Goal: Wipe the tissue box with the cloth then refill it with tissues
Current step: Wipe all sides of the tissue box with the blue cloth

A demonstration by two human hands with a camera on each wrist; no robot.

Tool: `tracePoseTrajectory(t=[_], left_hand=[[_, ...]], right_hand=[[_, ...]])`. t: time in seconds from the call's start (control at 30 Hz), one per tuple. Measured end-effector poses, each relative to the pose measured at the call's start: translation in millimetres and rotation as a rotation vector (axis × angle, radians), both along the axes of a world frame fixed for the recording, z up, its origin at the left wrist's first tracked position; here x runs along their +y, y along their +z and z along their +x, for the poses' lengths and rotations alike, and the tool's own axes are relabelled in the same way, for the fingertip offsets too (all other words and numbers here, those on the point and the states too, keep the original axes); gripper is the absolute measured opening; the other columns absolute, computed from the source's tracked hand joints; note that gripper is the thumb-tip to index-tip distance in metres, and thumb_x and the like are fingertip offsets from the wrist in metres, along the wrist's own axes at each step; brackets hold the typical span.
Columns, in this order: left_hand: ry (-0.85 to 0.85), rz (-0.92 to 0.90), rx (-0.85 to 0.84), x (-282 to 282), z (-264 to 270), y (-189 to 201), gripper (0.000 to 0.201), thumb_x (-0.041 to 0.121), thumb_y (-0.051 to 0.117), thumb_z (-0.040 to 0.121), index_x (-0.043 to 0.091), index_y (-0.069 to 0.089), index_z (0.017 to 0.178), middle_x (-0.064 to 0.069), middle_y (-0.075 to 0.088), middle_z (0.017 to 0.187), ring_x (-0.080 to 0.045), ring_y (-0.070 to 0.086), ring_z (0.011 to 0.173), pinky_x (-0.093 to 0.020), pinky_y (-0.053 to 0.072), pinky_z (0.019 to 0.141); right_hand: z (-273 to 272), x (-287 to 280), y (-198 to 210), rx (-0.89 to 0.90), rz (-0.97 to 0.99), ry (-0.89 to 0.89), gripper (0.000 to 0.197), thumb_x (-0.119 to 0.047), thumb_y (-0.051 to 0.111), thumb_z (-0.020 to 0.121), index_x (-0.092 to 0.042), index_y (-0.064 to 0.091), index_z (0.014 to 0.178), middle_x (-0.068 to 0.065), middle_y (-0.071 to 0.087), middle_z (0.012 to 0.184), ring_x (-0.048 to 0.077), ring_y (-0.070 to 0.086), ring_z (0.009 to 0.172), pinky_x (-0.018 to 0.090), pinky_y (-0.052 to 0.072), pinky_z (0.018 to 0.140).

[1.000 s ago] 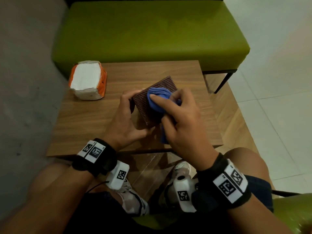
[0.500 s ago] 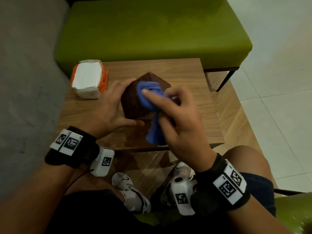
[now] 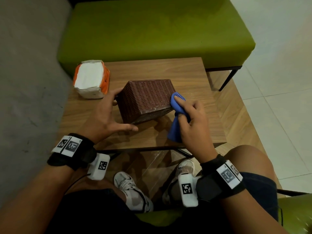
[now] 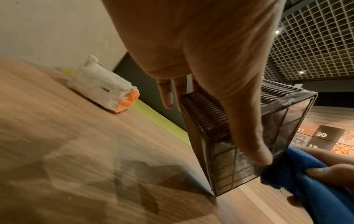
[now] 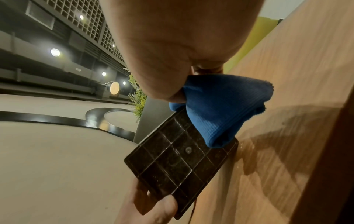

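Tissue box (image 3: 145, 100) — brown woven, mid-table (image 3: 185, 71), tipped on an edge; turned since a second ago so a broad woven side now faces up. Left hand (image 3: 106, 119) grips its left end, fingers behind, thumb along the near bottom. Right hand (image 3: 192, 122) pinches the blue cloth (image 3: 177, 115), now moved to the box's right edge. Tissue pack (image 3: 91, 78) — far-left corner, untouched; wiping likely continues, refill pending.

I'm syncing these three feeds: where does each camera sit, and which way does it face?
Head: looks down at the table; both hands, knees and shoes show.
Left wrist: looks along the left hand at the tissue box.
Right wrist: looks along the right hand at the cloth.
All three views share box and cloth.
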State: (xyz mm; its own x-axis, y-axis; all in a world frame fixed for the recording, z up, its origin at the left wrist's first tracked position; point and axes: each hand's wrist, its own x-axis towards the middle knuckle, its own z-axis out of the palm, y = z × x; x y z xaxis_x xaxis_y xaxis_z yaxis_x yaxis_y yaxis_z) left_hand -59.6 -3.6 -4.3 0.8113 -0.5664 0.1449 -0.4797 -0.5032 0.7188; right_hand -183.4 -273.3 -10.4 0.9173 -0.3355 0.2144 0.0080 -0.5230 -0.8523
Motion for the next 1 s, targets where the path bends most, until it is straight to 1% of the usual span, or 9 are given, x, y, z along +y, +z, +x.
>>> tracePoseTrajectory(t=[0.1, 0.23, 0.33, 0.43, 0.53, 0.67, 0.73, 0.87, 1.0], left_hand=[[-0.024, 0.018, 0.019, -0.1, 2.4, -3.8, 0.136, 0.052, 0.1, 0.055, 0.026, 0.027, 0.167, 0.015, 0.043, 0.16, -0.007, 0.045, 0.148, -0.026, 0.037, 0.124], [-0.006, -0.013, 0.049, -4.6, 2.9, 1.1, 0.128, 0.053, 0.1, 0.06, 0.023, 0.035, 0.165, 0.005, 0.05, 0.162, -0.011, 0.048, 0.15, -0.043, 0.041, 0.126], [0.009, -0.025, 0.026, -5.2, 2.9, 2.0, 0.125, 0.051, 0.1, 0.06, 0.02, 0.037, 0.164, 0.004, 0.053, 0.16, -0.012, 0.05, 0.149, -0.046, 0.042, 0.126], [0.001, -0.036, 0.07, -7.1, -0.7, -4.3, 0.134, 0.046, 0.102, 0.058, 0.027, 0.027, 0.168, 0.003, 0.046, 0.164, -0.012, 0.046, 0.151, -0.039, 0.037, 0.129], [-0.006, -0.05, 0.116, -12.6, -3.2, -9.2, 0.13, 0.046, 0.102, 0.057, 0.031, 0.03, 0.165, 0.005, 0.045, 0.162, -0.008, 0.046, 0.15, -0.034, 0.038, 0.127], [-0.004, -0.093, 0.161, -17.8, -4.9, -11.3, 0.115, 0.044, 0.101, 0.057, 0.033, 0.037, 0.152, 0.031, 0.048, 0.146, 0.017, 0.044, 0.141, -0.01, 0.037, 0.118], [0.001, -0.097, 0.154, -22.4, -6.6, -14.7, 0.11, 0.042, 0.1, 0.059, 0.032, 0.037, 0.149, 0.037, 0.046, 0.141, 0.022, 0.044, 0.136, -0.007, 0.037, 0.116], [0.013, -0.12, 0.101, -25.9, -8.9, -24.7, 0.106, 0.024, 0.104, 0.064, 0.025, 0.039, 0.148, 0.047, 0.045, 0.139, 0.011, 0.049, 0.137, -0.028, 0.044, 0.12], [0.021, -0.101, 0.094, -24.7, -11.0, -27.2, 0.106, 0.026, 0.102, 0.064, 0.033, 0.035, 0.146, 0.036, 0.045, 0.142, -0.001, 0.052, 0.141, -0.042, 0.045, 0.121]], right_hand=[[-2.2, -2.5, -1.3, -0.035, -0.037, 0.04, 0.052, 0.002, 0.057, 0.101, -0.02, 0.063, 0.148, 0.003, 0.049, 0.111, 0.003, 0.05, 0.101, 0.006, 0.037, 0.089], [-4.6, -5.1, -2.1, -0.043, -0.117, 0.109, 0.055, 0.004, 0.056, 0.099, -0.018, 0.06, 0.15, 0.002, 0.046, 0.116, 0.003, 0.048, 0.105, 0.006, 0.036, 0.089], [-5.2, -12.8, -1.9, -0.078, -0.122, 0.079, 0.056, 0.004, 0.057, 0.099, -0.018, 0.06, 0.15, 0.003, 0.047, 0.115, -0.001, 0.047, 0.104, 0.005, 0.035, 0.088], [-0.6, -22.3, -6.1, -0.111, -0.151, -0.037, 0.057, 0.005, 0.057, 0.098, -0.014, 0.057, 0.152, 0.003, 0.045, 0.111, -0.008, 0.043, 0.097, 0.004, 0.033, 0.085], [1.0, -15.7, -13.3, -0.068, -0.214, -0.003, 0.059, 0.002, 0.058, 0.099, -0.013, 0.052, 0.156, 0.003, 0.045, 0.113, -0.003, 0.042, 0.091, 0.004, 0.036, 0.083], [0.5, -6.9, -18.5, -0.103, -0.285, -0.071, 0.061, 0.003, 0.058, 0.097, -0.013, 0.052, 0.156, 0.004, 0.045, 0.116, 0.01, 0.045, 0.095, 0.01, 0.039, 0.079], [-0.5, -2.0, -19.1, -0.129, -0.325, -0.113, 0.061, 0.004, 0.058, 0.095, -0.012, 0.054, 0.154, 0.005, 0.045, 0.116, 0.016, 0.047, 0.097, 0.018, 0.042, 0.08], [-9.8, 16.9, -18.2, -0.127, -0.275, -0.072, 0.059, 0.002, 0.058, 0.094, -0.008, 0.056, 0.152, 0.006, 0.044, 0.116, 0.012, 0.044, 0.101, 0.007, 0.034, 0.087], [-13.8, 0.1, -21.0, -0.129, -0.302, 0.017, 0.057, -0.01, 0.052, 0.096, -0.014, 0.058, 0.152, 0.006, 0.044, 0.119, 0.015, 0.047, 0.102, 0.014, 0.04, 0.085]])
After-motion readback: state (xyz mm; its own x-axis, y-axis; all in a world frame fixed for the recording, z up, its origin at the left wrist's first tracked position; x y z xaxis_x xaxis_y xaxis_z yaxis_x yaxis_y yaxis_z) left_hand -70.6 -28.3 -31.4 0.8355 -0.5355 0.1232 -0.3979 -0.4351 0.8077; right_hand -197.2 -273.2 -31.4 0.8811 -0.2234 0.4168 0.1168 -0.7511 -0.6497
